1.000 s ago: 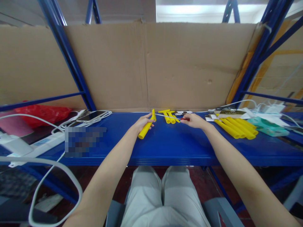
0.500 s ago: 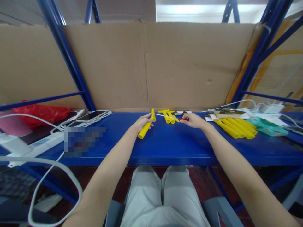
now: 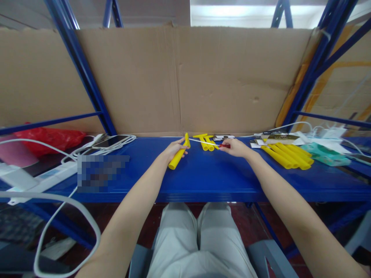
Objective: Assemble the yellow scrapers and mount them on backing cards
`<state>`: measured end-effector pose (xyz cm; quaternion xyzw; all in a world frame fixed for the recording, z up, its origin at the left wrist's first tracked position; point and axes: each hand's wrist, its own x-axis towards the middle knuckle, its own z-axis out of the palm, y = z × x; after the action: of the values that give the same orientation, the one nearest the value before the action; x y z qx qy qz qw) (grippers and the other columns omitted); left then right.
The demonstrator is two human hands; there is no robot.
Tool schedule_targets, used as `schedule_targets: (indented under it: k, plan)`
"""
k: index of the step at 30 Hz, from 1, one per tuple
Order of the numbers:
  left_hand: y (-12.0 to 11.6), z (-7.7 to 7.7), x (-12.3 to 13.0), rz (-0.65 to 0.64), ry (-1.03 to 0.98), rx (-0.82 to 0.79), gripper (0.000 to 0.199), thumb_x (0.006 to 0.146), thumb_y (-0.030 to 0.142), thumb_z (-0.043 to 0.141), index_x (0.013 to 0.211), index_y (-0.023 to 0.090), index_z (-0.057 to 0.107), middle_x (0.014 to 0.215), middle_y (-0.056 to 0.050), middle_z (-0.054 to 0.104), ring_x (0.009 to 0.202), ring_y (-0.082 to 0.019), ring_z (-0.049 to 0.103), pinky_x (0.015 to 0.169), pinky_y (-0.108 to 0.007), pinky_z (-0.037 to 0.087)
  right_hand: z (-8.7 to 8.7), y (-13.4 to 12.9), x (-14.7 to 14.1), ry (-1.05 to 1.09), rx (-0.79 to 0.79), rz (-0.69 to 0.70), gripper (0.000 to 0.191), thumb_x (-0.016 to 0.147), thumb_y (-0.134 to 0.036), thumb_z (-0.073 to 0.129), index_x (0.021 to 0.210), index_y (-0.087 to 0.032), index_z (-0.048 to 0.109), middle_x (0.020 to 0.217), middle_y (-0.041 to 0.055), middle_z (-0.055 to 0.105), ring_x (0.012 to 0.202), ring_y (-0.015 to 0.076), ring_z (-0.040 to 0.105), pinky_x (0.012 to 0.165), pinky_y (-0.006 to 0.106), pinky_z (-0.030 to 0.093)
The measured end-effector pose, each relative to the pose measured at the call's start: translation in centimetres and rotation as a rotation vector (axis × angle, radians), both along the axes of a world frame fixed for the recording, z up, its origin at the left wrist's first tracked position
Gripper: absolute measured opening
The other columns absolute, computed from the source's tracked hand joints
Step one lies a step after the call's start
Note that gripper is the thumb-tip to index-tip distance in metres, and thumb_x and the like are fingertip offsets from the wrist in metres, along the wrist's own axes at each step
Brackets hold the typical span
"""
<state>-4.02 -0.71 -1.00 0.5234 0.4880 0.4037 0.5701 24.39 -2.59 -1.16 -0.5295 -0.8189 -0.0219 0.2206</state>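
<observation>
From where I stand, the left hand (image 3: 175,149) has its fingers wrapped around a yellow T-shaped piece (image 3: 176,160), gripping it near its cross-headed end; the piece is held over the table (image 3: 214,179), its long axis slanting, the round end toward the person and to the left, the head away and a little to the right; the right hand (image 3: 236,148), well apart to the right, has its fingers closed in a pinch on the handle of a red-handled tool (image 3: 225,146); the tool's thin, pale shaft points left, nearly level across the view, at the head of the yellow piece, so the two long axes cross at a wide angle there; whether the tip touches the head or stops just short of it, I cannot tell; the left hand is much the nearer to that meeting place, with the whole shaft between it and the right; beyond the shaft lies a small group of yellow pieces (image 3: 205,146), and to the right of the right hand a row of yellow tubes (image 3: 285,156).
</observation>
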Motion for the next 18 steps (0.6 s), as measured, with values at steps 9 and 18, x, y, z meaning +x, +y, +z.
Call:
schedule_targets:
  k: [9, 18]
  plan:
    - [-0.25, 0.09, 0.15, 0.007, 0.005, 0.005, 0.074, 0.082, 0.003, 0.052, 0.147, 0.025, 0.023, 0.098, -0.01, 0.067, 0.048, -0.008, 0.055, 0.04, -0.017, 0.04, -0.53, 0.58, -0.06, 0.064, -0.017, 0.006, 0.021, 0.071, -0.036, 0.062, 0.077, -0.019, 0.052, 0.066, 0.002, 0.061, 0.059, 0.0145, 0.051, 0.054, 0.024, 0.033]
    - [0.07, -0.04, 0.0, 0.001, -0.014, -0.002, 0.072, 0.083, 0.003, 0.051, 0.146, 0.025, 0.024, 0.094, -0.009, 0.068, 0.048, -0.008, 0.056, 0.041, -0.018, 0.04, -0.19, 0.26, -0.12, 0.007, -0.009, 0.028, 0.021, 0.081, -0.037, 0.05, 0.07, -0.019, 0.054, 0.065, 0.0038, 0.061, 0.059, 0.0144, 0.051, 0.054, 0.025, 0.033]
